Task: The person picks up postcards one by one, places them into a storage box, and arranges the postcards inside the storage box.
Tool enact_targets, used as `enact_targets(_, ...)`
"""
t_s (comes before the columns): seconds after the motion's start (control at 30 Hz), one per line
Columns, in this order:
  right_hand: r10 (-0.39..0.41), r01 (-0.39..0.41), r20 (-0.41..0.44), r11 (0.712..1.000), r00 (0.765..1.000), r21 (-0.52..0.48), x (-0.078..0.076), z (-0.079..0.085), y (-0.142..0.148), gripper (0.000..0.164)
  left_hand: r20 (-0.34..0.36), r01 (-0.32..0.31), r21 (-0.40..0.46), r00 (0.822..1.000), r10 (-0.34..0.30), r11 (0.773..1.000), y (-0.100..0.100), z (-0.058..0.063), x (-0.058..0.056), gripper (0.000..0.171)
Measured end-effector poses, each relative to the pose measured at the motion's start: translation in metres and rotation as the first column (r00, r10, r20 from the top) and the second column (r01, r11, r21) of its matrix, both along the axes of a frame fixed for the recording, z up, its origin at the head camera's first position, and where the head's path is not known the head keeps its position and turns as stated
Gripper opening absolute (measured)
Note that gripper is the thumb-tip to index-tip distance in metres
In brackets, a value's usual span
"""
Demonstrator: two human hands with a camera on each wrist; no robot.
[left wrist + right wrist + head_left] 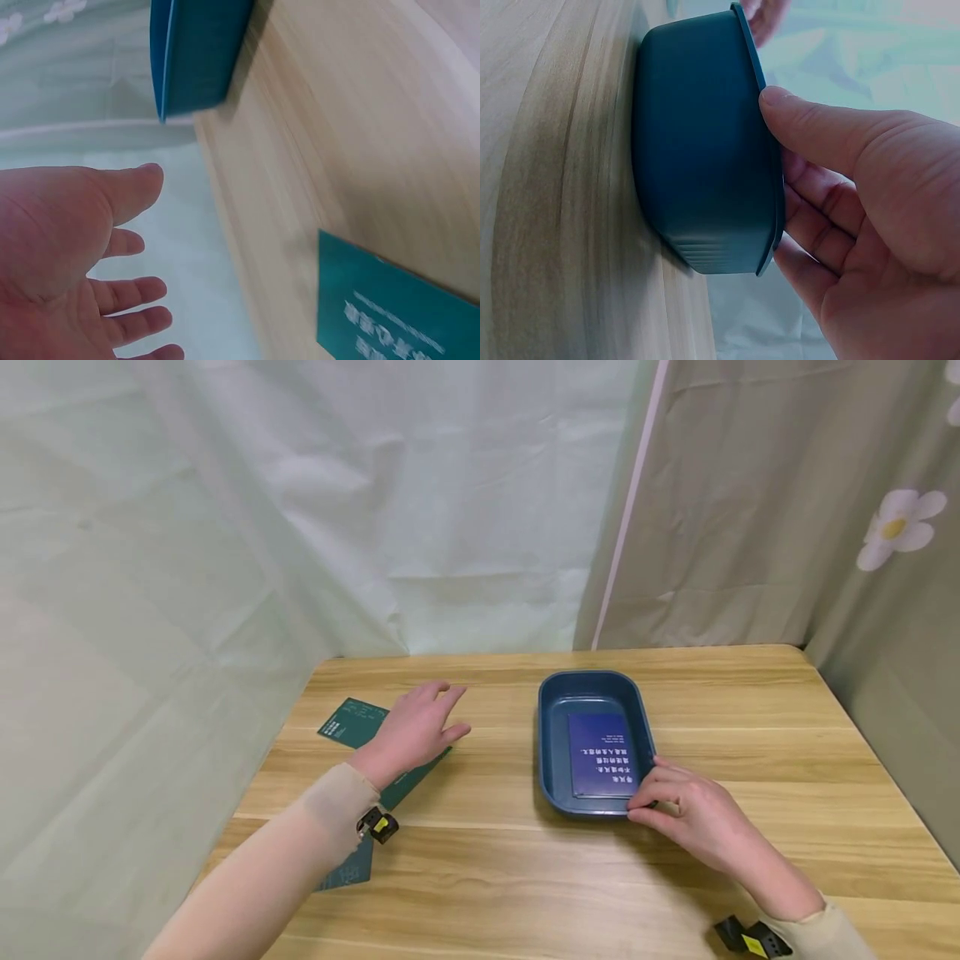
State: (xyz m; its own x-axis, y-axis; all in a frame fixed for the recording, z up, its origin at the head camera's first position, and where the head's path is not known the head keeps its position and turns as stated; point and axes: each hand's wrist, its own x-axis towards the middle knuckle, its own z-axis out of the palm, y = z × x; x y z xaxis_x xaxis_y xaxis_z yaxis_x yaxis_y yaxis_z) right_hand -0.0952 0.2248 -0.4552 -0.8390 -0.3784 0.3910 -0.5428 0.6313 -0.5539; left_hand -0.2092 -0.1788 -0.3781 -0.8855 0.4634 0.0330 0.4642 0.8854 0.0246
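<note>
A deep blue plastic tray (543, 747) with rounded corners stands on the wooden table, and a dark blue card (600, 752) with white writing lies flat in it. My right hand (693, 810) pinches the tray's rim at the near right corner; in the right wrist view the thumb presses the rim's outer side. To the left, my left hand (416, 727) hovers with fingers extended and holds nothing. Under and beside it lie a green card (348, 720), another green card (414, 781) and a darker teal card (352, 867), partly hidden by the left hand and arm.
The table (487, 877) ends at a pale curtain (480, 510) at the back and left. Another curtain with a flower print (900, 529) hangs on the right. A small black device (378, 824) is strapped at the left wrist.
</note>
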Motion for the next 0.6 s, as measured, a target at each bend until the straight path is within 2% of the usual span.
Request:
enact_targets(0.17,0.001,-0.001,0.002,1.000,1.000,-0.002,0.001,0.001,0.000,0.035,0.018,-0.056,0.015,0.998,0.056,0.998,-0.019,-0.004,0.005,0.072)
enact_targets(0.4,-0.003,0.003,-0.005,1.000,1.000,-0.001,0.001,-0.001,0.002,0.036,0.036,-0.084,0.020,0.996,0.083,0.996,-0.036,-0.014,0.004,0.071)
enact_targets(0.6,-0.004,0.004,0.002,1.000,1.000,-0.002,0.000,-0.002,0.002,0.036,0.100,-0.115,0.012,0.989,0.113,0.993,-0.043,-0.017,0.005,0.072)
